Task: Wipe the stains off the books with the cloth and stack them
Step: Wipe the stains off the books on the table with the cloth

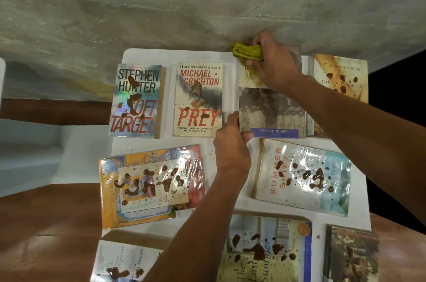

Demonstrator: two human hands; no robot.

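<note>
Several books with brown stains lie flat on a white table (143,143). My right hand (275,62) grips a bunched yellow cloth (247,52) at the top edge of the book with a grey photo cover and a purple label (272,111) in the back row. My left hand (230,136) holds that book at its lower left corner, thumb on the cover. No stains show on its visible cover. To its left lie "Prey" (198,99) and "Soft Target" (137,100), both stained. To its right "Crossing" (341,78) is partly hidden by my right arm.
Nearer rows hold a stained yellow book (152,185), "Summer Shift" (302,175), "The Last Summer" (267,251), a white book (122,263) and a dark one (352,256). A concrete wall (207,5) rises just behind the table. Brown floor (46,224) lies left.
</note>
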